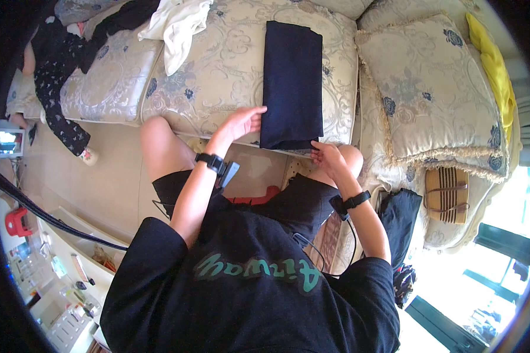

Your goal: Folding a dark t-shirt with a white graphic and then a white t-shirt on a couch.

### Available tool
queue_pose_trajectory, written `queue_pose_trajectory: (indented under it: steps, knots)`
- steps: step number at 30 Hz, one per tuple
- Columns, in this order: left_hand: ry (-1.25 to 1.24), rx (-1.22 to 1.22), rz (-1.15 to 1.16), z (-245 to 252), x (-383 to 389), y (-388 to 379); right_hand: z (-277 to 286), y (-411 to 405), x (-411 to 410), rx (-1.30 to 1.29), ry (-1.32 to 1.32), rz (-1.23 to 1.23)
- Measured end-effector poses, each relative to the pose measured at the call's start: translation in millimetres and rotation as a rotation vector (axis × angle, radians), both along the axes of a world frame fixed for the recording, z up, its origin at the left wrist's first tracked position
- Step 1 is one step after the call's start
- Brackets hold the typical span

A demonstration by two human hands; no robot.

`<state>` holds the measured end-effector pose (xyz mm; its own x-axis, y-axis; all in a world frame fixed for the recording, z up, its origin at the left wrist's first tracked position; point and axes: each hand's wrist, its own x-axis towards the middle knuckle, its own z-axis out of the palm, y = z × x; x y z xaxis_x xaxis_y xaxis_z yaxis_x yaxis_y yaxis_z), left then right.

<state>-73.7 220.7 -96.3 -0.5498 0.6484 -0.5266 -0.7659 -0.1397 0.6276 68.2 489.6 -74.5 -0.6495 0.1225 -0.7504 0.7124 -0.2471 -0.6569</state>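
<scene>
A dark folded garment (293, 84) lies flat as a long rectangle on the patterned sofa cushion (221, 84). At its left edge, near the lower half, is my left hand (244, 123), its fingertips against the cloth and its thumb and fingers apart. My right hand (327, 156) is at the garment's lower right corner, with thumb and fingertips at the cloth's edge; whether they pinch it is too small to tell. Up and to the left of the garment, a crumpled white cloth (179, 35) rests on the sofa.
Another person in dark patterned trousers (59, 66) is on the sofa at far left. On the right are a fringed cushion (433, 92), a yellow cloth (494, 70), a striped woven bag (447, 194) and dark clothing (399, 220). A red stool (17, 222) stands at lower left.
</scene>
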Motion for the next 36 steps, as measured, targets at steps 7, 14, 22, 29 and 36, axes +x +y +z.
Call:
queue_pose_trajectory:
  steps: [7, 14, 22, 29, 36]
  knots:
    - [-0.302, 0.167, 0.171, -10.5, -97.0, 26.4, 11.3, -47.2, 8.6, -0.452, -0.108, -0.148]
    - [-0.217, 0.075, 0.163, -10.5, -180.1, 51.9, -14.8, -82.0, 2.3, -0.412, -0.041, -0.422]
    - [-0.136, 0.062, 0.237, -27.2, -275.7, 71.7, -8.2, -88.1, -21.9, -0.209, 0.006, -0.623]
    - [0.195, -0.104, 0.151, -31.1, -334.7, 87.4, -0.7, -87.0, -32.1, -0.001, -0.003, -0.737]
    - [0.287, -0.133, -0.004, -30.8, -337.0, 79.7, 29.3, -51.3, -30.5, 0.303, 0.163, -0.809]
